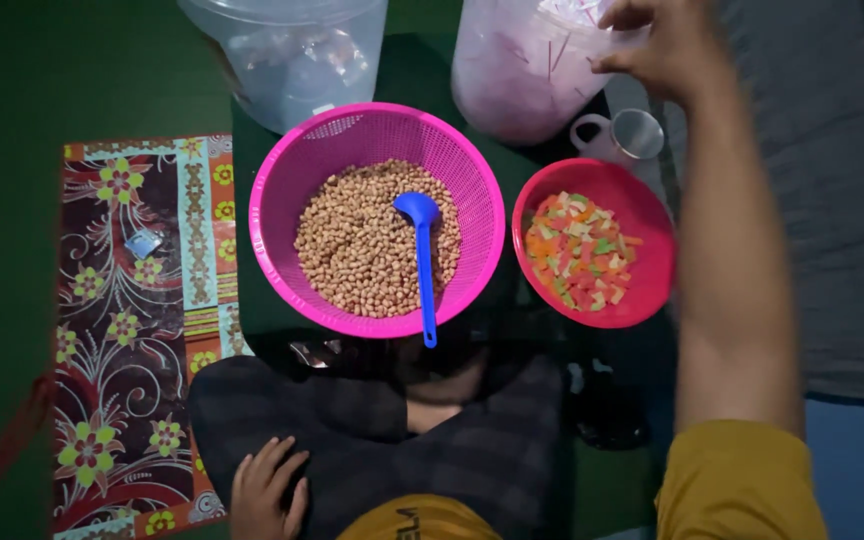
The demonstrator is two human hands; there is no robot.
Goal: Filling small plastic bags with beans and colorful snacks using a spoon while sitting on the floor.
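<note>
Left hand [267, 490] flat on a dark checked lap, fingers loosely spread, holding nothing, blue ladle [422, 255] in pink colander of peanuts [377, 220], red bowl of coloured crackers [594, 243], right hand [664, 42] reaching a bag of pink plastic wrappers [522, 65], fingers pinched, their catch indiscernible, partly cropped clear bag [287, 50] beyond.

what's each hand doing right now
Left hand: open, flat on the lap, holding nothing.
Right hand: reaching into the plastic bag; grip cannot be told.

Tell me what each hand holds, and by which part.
The right hand pinches the open rim of the clear plastic bag of pink contents. The left hand rests on the lap, holding nothing.
</note>
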